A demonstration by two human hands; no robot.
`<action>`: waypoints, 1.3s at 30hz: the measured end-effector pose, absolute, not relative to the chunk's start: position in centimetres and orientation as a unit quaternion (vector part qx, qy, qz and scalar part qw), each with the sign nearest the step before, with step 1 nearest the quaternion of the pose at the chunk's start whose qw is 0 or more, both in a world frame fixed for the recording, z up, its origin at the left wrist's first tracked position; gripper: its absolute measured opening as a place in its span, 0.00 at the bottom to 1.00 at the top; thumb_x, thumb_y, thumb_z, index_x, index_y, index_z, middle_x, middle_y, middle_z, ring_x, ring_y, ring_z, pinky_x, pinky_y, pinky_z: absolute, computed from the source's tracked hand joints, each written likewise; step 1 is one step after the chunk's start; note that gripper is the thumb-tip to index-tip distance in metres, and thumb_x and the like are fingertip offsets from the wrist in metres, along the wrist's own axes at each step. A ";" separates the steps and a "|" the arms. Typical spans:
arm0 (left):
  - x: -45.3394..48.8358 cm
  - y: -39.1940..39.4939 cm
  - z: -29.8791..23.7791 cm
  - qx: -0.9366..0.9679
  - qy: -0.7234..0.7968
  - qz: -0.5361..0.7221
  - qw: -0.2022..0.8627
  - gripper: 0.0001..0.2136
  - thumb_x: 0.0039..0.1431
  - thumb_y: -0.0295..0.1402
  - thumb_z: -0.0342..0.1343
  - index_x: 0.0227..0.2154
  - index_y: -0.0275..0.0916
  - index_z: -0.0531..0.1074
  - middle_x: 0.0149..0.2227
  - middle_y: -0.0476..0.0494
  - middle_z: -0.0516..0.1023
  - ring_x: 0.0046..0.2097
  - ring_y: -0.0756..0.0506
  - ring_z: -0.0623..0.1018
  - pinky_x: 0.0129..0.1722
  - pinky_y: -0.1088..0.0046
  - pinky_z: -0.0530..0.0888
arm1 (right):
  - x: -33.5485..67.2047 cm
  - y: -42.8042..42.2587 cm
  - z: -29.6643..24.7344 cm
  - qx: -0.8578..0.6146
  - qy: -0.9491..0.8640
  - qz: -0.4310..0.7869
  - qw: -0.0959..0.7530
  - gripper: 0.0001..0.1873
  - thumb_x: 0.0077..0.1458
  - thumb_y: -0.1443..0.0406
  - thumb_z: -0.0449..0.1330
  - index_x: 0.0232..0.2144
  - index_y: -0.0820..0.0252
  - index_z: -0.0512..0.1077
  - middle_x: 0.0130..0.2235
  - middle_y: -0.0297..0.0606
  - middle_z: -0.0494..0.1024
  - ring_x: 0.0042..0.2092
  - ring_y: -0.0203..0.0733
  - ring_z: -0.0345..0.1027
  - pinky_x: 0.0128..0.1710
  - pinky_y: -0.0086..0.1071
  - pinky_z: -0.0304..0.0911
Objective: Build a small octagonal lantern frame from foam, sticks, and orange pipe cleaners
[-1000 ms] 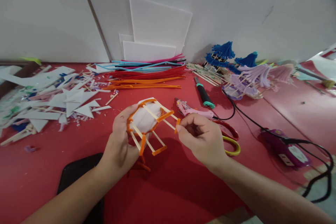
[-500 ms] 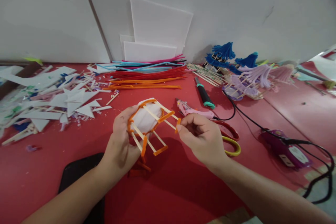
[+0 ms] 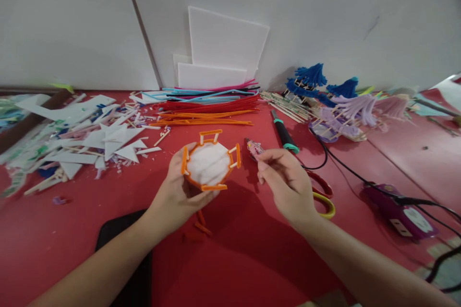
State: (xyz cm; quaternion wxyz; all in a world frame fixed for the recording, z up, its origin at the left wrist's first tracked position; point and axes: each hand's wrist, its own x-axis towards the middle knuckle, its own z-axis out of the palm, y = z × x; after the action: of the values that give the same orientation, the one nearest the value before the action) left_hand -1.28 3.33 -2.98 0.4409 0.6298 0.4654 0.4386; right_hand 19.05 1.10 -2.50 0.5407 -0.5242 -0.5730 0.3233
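My left hand (image 3: 183,177) is closed around a small craft model. The model (image 3: 209,165) has a white round-looking panel edged in orange pipe cleaner. Short wooden sticks stand out from it toward me, capped in pairs by orange pipe-cleaner bars (image 3: 214,187). My right hand (image 3: 288,184) is apart from the model, on its right, with thumb and fingertips together; whether anything is between them is hidden. In line with those fingertips is a pink glue gun (image 3: 254,147), its handle covered by the hand. Scissors with red and yellow handles (image 3: 327,205) lie partly behind the right wrist.
Pipe cleaners (image 3: 209,117) lie in coloured bundles before white boards (image 3: 226,41). White scraps (image 3: 111,139) cover the left. A black-and-teal cutter (image 3: 284,132), blue and lilac models (image 3: 355,108), and a purple power strip (image 3: 399,211) with cables are right. A black object (image 3: 124,249) lies under my left forearm.
My left hand has turned the model so its stick ends face me. My right hand has come off the orange bar and moved slightly right. The view has shifted a little.
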 end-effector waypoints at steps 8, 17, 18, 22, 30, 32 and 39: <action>-1.8 3.0 -1.7 0.458 0.373 0.340 0.732 0.39 0.45 0.27 0.66 0.59 0.46 0.56 0.56 0.39 0.70 0.54 0.42 0.72 0.48 0.72 0.72 | 19.5 1.1 -2.6 -0.508 -0.667 0.341 0.426 0.09 0.59 0.65 0.54 0.41 0.56 0.71 0.41 0.39 0.74 0.34 0.35 0.71 0.30 0.27 0.69; -1.4 3.5 -2.0 0.374 0.465 0.427 0.680 0.34 0.38 0.20 0.55 0.54 0.41 0.62 0.52 0.42 0.71 0.40 0.48 0.76 0.34 0.76 0.74 | 18.0 0.3 -3.4 -0.520 -0.664 0.389 0.371 0.05 0.57 0.67 0.55 0.33 0.59 0.71 0.29 0.33 0.72 0.26 0.32 0.68 0.26 0.26 0.65; -1.5 3.5 -2.2 0.390 0.473 0.425 0.666 0.35 0.38 0.21 0.54 0.55 0.40 0.60 0.55 0.41 0.69 0.44 0.45 0.76 0.37 0.72 0.74 | 17.9 0.3 -3.6 -0.524 -0.666 0.387 0.363 0.05 0.57 0.67 0.55 0.33 0.59 0.71 0.29 0.33 0.72 0.27 0.32 0.69 0.26 0.26 0.65; -2.1 3.5 -3.7 0.491 0.508 0.422 0.568 0.40 0.39 0.25 0.53 0.61 0.40 0.51 0.65 0.38 0.53 0.63 0.36 0.60 0.60 0.56 0.61 | 17.9 -0.1 -3.7 -0.543 -0.693 0.341 0.330 0.06 0.54 0.71 0.55 0.29 0.59 0.71 0.28 0.34 0.73 0.28 0.33 0.67 0.26 0.25 0.62; -1.9 3.3 -4.9 0.646 0.514 0.410 0.388 0.50 0.46 0.36 0.63 0.63 0.38 0.32 0.62 0.28 0.56 0.65 0.36 0.56 0.63 0.51 0.54 | 18.5 -0.4 -4.0 -0.500 -0.791 0.164 0.311 0.06 0.49 0.74 0.53 0.26 0.59 0.63 0.30 0.38 0.69 0.33 0.40 0.64 0.33 0.33 0.62; -1.6 3.1 -4.5 0.664 0.521 0.393 0.366 0.51 0.45 0.39 0.64 0.62 0.36 0.33 0.59 0.26 0.60 0.63 0.34 0.61 0.61 0.49 0.58 | 18.5 -0.4 -4.3 -0.516 -0.783 0.138 0.319 0.04 0.51 0.73 0.54 0.28 0.60 0.63 0.35 0.43 0.70 0.39 0.44 0.65 0.39 0.38 0.65; -1.7 2.9 -4.7 0.703 0.511 0.369 0.328 0.43 0.50 0.38 0.61 0.61 0.38 0.37 0.54 0.28 0.66 0.59 0.34 0.68 0.57 0.47 0.64 | 18.0 -0.6 -4.7 -0.499 -0.816 0.107 0.271 0.16 0.54 0.69 0.55 0.45 0.70 0.66 0.48 0.55 0.69 0.52 0.53 0.63 0.52 0.48 0.64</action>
State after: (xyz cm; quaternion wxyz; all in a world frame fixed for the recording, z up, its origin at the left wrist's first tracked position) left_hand -1.74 2.92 -4.73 0.3285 0.7031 0.5114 0.3692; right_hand 18.01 -0.56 -4.68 0.2714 -0.4990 -0.8160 0.1074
